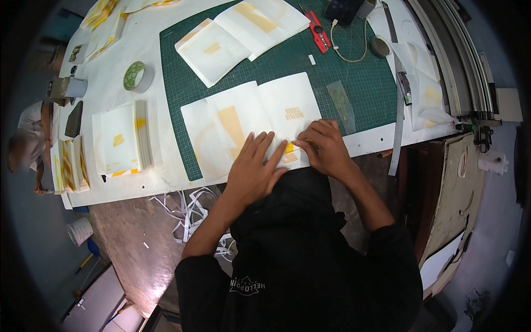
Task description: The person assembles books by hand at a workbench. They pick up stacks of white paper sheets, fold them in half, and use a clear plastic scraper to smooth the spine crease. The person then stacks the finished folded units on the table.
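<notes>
A white printed folded sheet (238,102) with yellow patches lies opened out at the front edge of the green cutting mat (177,119). My left hand (255,166) rests flat on its lower part, fingers stretched and slightly spread. Close beside that forefinger, my right hand (323,145) is closed in a pinch at the sheet's lower right part, by a small bright yellow patch (289,148). What the pinch holds, if anything, is hidden by the fingers. Right of the sheet, a clear plastic strip (341,105) lies on the mat.
More printed sheets (243,33) lie farther back on the mat, beside a red cutter (318,33). A tape roll (137,77) and a booklet stack (116,138) are at left. A metal ruler (396,141) overhangs the table's right front. Paper strips (191,213) lie below; another person (36,127) is far left.
</notes>
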Action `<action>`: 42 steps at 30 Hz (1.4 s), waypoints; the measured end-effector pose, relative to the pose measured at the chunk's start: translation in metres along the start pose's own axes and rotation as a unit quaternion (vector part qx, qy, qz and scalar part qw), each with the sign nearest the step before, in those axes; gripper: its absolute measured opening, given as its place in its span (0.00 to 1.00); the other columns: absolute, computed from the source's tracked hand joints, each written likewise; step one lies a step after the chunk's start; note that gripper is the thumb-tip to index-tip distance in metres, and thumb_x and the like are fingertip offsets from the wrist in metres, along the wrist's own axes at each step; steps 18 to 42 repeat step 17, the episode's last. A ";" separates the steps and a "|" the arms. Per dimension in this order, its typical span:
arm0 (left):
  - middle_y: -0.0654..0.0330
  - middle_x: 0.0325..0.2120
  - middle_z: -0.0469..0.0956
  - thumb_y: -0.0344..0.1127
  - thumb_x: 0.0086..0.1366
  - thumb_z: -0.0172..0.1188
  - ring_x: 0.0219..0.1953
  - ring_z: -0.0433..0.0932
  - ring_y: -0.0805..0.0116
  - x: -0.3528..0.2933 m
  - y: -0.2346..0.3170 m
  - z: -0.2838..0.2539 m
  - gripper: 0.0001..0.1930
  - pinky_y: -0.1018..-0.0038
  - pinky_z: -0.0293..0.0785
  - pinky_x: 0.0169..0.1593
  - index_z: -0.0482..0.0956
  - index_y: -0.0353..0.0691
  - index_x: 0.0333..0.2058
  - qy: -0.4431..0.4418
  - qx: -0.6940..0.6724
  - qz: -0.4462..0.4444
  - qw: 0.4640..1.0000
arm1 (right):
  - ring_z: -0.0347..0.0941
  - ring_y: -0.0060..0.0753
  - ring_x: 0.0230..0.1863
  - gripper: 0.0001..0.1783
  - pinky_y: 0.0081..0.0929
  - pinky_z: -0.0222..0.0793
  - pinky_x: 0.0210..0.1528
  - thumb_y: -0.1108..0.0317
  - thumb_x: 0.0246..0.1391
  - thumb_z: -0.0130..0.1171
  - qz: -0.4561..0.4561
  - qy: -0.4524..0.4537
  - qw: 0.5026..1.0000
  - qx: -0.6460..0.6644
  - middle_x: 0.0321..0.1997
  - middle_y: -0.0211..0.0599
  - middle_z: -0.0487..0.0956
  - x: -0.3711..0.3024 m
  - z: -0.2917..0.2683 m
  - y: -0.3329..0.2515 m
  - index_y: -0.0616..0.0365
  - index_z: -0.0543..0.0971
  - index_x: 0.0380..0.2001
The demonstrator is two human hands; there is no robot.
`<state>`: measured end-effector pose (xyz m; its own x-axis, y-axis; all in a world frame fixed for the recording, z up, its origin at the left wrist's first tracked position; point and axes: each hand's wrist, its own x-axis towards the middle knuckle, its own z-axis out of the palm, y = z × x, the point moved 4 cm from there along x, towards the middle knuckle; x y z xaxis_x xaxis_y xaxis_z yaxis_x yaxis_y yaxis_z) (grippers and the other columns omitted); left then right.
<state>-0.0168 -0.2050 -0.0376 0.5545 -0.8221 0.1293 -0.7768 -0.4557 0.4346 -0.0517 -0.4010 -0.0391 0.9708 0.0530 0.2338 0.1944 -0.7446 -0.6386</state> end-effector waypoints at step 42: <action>0.38 0.70 0.59 0.50 0.62 0.68 0.72 0.57 0.35 -0.015 0.017 0.023 0.36 0.39 0.53 0.71 0.71 0.44 0.67 0.054 0.011 -0.036 0.998 | 0.73 0.37 0.44 0.08 0.44 0.58 0.52 0.66 0.52 0.72 0.029 0.059 0.996 -0.057 0.35 0.33 0.78 -0.012 -0.011 0.013 0.54 0.83 0.32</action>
